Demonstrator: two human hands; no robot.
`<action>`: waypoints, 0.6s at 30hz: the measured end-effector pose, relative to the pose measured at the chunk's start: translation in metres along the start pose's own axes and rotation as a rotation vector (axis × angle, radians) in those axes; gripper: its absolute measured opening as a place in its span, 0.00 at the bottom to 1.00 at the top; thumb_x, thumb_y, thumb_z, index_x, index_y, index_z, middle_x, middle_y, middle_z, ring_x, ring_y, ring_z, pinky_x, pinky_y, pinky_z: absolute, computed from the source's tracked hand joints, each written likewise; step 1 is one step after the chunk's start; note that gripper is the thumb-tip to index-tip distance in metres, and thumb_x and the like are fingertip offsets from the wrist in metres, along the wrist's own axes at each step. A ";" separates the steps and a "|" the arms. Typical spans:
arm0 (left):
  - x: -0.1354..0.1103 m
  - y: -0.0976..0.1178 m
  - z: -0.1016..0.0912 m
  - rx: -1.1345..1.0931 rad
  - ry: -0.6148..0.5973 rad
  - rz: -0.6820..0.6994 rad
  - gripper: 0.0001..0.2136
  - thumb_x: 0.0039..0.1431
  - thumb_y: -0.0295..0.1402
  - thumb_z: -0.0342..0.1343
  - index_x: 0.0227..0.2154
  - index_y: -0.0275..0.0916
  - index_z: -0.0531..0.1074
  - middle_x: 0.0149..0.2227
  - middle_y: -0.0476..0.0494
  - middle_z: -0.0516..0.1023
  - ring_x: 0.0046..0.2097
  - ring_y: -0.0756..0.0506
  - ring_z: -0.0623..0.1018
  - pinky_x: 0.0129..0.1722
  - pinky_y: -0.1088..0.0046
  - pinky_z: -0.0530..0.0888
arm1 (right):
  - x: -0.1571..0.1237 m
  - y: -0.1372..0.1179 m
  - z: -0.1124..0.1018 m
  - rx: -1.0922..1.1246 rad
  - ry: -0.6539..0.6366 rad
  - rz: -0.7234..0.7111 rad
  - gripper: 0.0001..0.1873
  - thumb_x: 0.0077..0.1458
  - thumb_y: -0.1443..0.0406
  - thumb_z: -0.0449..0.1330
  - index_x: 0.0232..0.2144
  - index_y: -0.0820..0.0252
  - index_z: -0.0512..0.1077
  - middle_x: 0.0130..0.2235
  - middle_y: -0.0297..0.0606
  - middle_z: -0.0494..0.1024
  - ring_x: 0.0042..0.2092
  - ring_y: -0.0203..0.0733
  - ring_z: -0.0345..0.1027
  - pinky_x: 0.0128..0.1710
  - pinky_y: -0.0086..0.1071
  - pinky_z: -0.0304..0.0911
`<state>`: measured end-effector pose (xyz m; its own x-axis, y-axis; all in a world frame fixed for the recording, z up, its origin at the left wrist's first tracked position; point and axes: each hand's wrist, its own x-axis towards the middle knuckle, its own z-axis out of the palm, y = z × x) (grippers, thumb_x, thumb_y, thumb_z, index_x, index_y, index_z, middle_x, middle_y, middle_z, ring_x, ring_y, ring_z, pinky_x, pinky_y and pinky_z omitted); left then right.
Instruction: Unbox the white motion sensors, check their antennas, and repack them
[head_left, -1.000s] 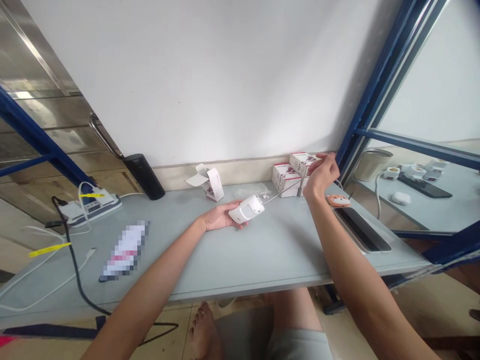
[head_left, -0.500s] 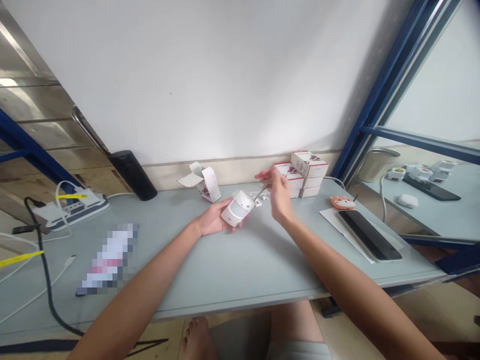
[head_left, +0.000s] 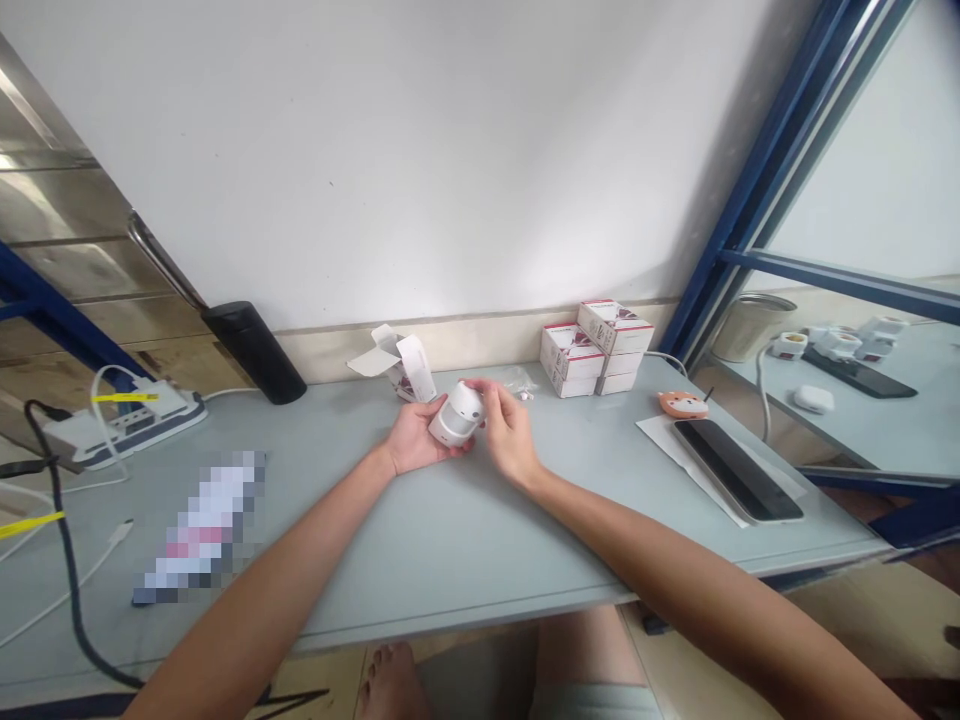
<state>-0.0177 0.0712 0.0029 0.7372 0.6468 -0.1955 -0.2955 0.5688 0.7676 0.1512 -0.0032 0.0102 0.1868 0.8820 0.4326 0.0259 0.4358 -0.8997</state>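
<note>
A white motion sensor [head_left: 453,420] with a rounded, shiny window rests tilted in my left hand [head_left: 414,440], whose fingers and thumb wrap round its left side and underneath. My right hand [head_left: 510,430] is at the sensor's upper right side, its fingers bent and drawn together against it. What those fingers pinch is hidden behind them. Behind my hands, an open white carton [head_left: 414,368] stands with its flaps up. A small clear plastic bag with little white parts [head_left: 523,388] lies just beyond my right hand.
Several white-and-red boxes [head_left: 600,345] are stacked against the wall. A phone [head_left: 736,468] lies on paper at the right, near an orange animal-shaped object [head_left: 683,404]. At the left are a black bottle [head_left: 259,350], a power strip [head_left: 139,425] and cables.
My right hand has come down and left to the sensor; the thin dark line between them no longer shows. The sensor has turned more upright in my left hand.
</note>
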 end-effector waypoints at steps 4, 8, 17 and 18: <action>-0.002 0.000 0.006 -0.034 0.055 0.025 0.14 0.67 0.39 0.55 0.44 0.35 0.79 0.39 0.32 0.83 0.37 0.37 0.82 0.36 0.61 0.75 | 0.000 0.009 0.001 -0.037 -0.014 -0.016 0.29 0.72 0.45 0.47 0.53 0.51 0.80 0.57 0.40 0.82 0.54 0.49 0.75 0.48 0.38 0.70; -0.001 0.004 0.011 -0.062 0.096 0.100 0.13 0.64 0.35 0.56 0.46 0.33 0.79 0.42 0.30 0.84 0.39 0.36 0.82 0.38 0.59 0.76 | 0.010 0.004 -0.011 -0.264 -0.054 -0.113 0.28 0.74 0.49 0.44 0.63 0.50 0.73 0.64 0.41 0.77 0.65 0.51 0.68 0.63 0.44 0.63; 0.001 0.011 0.005 -0.125 0.192 0.277 0.20 0.57 0.35 0.54 0.50 0.31 0.77 0.47 0.25 0.83 0.36 0.37 0.80 0.33 0.63 0.74 | 0.032 0.025 -0.031 -0.832 -0.035 -0.267 0.20 0.70 0.62 0.51 0.57 0.57 0.76 0.64 0.49 0.74 0.70 0.60 0.57 0.69 0.57 0.55; 0.001 0.011 0.006 -0.125 0.200 0.279 0.21 0.56 0.35 0.54 0.50 0.30 0.77 0.47 0.24 0.83 0.37 0.36 0.80 0.33 0.62 0.74 | 0.031 0.031 -0.031 -0.889 -0.097 -0.252 0.19 0.70 0.62 0.52 0.57 0.57 0.76 0.65 0.49 0.73 0.72 0.62 0.54 0.70 0.59 0.54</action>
<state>-0.0161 0.0750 0.0146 0.4878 0.8655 -0.1141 -0.5495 0.4059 0.7303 0.1879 0.0321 -0.0058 -0.0086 0.8083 0.5887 0.8050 0.3548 -0.4754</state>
